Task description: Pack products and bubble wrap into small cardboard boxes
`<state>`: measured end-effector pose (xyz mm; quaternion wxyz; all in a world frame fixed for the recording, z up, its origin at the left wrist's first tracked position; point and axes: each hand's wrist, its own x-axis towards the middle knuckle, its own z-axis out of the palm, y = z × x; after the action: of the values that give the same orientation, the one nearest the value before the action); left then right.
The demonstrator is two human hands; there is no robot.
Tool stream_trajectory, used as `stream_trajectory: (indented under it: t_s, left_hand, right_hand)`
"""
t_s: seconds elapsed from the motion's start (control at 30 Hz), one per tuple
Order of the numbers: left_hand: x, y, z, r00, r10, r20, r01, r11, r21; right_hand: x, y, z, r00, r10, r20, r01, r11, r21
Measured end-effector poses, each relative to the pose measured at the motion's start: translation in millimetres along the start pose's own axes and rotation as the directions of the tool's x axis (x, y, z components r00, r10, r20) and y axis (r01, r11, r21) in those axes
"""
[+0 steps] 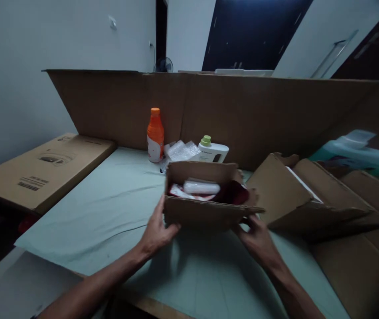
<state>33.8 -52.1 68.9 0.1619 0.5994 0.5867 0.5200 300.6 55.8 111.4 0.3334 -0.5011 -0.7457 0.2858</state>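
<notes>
Between my two hands is a small open cardboard box (203, 215), tilted so that its inside faces me. My left hand (156, 232) grips its left end, thumb on the front wall. At the lower right corner my right hand (254, 235) holds the box, its fingers partly hidden. Inside lies a white, cylinder-like item (201, 187) over something red and white, with a dark red thing (237, 193) at the right. These contents are blurred. Just behind the box are a white bottle with a green cap (213, 152) and some bubble wrap (181, 151).
An orange bottle (155, 135) stands at the back against a tall cardboard panel (236, 110). A flat carton (43, 168) lies at the left. Open cardboard boxes (282, 190) crowd the right, with a teal liquid bottle (358, 153) behind them. Pale green cloth (116, 195) covers the table.
</notes>
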Motion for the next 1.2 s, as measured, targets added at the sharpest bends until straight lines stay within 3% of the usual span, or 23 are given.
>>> stream_trajectory:
  t_s: [0.07, 0.17, 0.3, 0.4, 0.53, 0.67, 0.77, 1.07, 1.2]
  left_hand:
    - [-10, -13, -39.0, 0.995, -0.084, -0.061, 0.086, 0.996, 0.030]
    - [-27, -29, -85.6, 0.949, -0.230, -0.216, 0.246, 0.968, 0.049]
    - [-56, -47, -119.0, 0.839, -0.364, -0.405, 0.417, 0.908, 0.048]
    - [-73, -66, -136.6, 0.802, -0.389, -0.453, 0.462, 0.885, 0.058]
    - [-73, -94, -161.7, 0.833, -0.380, -0.403, 0.435, 0.899, 0.053]
    - [-50, -116, -179.5, 0.917, -0.336, -0.215, 0.351, 0.936, 0.035]
    - [-33, -124, -184.2, 0.929, -0.321, -0.182, 0.326, 0.945, -0.001]
    - [-30, -126, -166.0, 0.882, -0.311, -0.354, 0.327, 0.945, -0.016]
    - [-23, -137, -179.6, 0.845, -0.261, -0.467, 0.315, 0.948, 0.041]
  right_hand:
    - [16, -23, 39, 0.991, -0.093, 0.096, 0.088, 0.995, 0.054]
    - [49, -59, 97, 0.932, -0.255, 0.259, 0.222, 0.963, 0.152]
    - [90, -90, 162, 0.859, -0.350, 0.374, 0.268, 0.929, 0.255]
    - [105, -96, 194, 0.840, -0.385, 0.382, 0.270, 0.908, 0.321]
    - [93, -83, 209, 0.885, -0.316, 0.341, 0.211, 0.927, 0.309]
    - [74, -72, 214, 0.909, -0.240, 0.341, 0.144, 0.948, 0.285]
    - [70, -76, 223, 0.930, -0.199, 0.308, 0.097, 0.944, 0.316]
    - [90, -104, 258, 0.951, -0.212, 0.226, 0.106, 0.907, 0.407]
    - [122, -127, 284, 0.913, -0.294, 0.283, 0.156, 0.892, 0.424]
